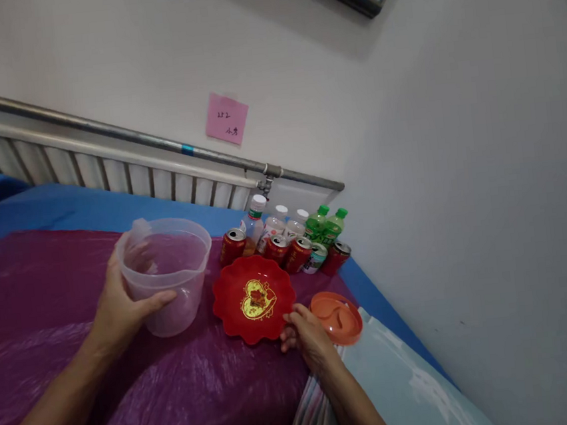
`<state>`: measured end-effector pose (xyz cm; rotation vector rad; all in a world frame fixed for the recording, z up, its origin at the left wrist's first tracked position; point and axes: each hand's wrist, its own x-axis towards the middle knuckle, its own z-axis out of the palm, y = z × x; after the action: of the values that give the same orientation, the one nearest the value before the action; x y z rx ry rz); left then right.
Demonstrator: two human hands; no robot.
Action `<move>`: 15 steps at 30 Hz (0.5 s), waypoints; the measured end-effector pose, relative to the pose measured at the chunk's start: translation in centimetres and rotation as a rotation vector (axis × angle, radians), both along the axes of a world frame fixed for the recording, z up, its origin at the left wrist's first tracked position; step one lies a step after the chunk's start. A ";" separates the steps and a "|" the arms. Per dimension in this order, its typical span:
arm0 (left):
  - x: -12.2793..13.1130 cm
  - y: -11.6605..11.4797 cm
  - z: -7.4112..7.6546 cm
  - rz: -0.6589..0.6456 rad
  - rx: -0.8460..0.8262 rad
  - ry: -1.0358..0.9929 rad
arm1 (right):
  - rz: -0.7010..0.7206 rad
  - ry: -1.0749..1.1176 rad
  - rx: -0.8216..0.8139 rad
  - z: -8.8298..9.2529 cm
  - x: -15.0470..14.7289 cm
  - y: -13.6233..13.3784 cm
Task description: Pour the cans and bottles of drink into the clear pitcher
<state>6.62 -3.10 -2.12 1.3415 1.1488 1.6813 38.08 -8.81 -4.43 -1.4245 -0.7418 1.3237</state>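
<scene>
My left hand grips a translucent plastic bucket by its left side, thumb across the front. Just right of the bucket is a red scalloped plate with a gold heart design. The fingertips of my right hand pinch the plate's lower right rim. An orange divided dish lies right of my right hand. Behind the plate stand several drink cans and several bottles, some with white caps and some with green.
Purple plastic sheeting covers much of the blue surface. Folded cloth and a pale blue sheet lie at the lower right. A radiator and pipe run along the wall, below a pink note.
</scene>
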 end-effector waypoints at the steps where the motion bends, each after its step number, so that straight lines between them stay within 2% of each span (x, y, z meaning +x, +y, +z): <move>1: 0.1 -0.1 0.2 0.000 -0.001 -0.002 | 0.001 0.003 -0.006 -0.2 0.0 0.1; 8: 0.7 -0.5 1.0 -0.016 -0.008 -0.044 | -0.028 -0.046 0.001 -0.5 0.5 0.5; 12: 0.4 -0.6 1.1 -0.023 -0.034 0.008 | -0.127 -0.155 0.107 0.4 0.8 -0.4; 15: -0.4 -1.0 1.6 -0.056 -0.085 0.047 | -0.111 -0.330 0.231 1.1 0.5 -1.3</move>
<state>6.21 -4.13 -0.51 1.3535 1.1859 1.5516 38.63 -10.12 -3.28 -1.4873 -0.9829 0.8953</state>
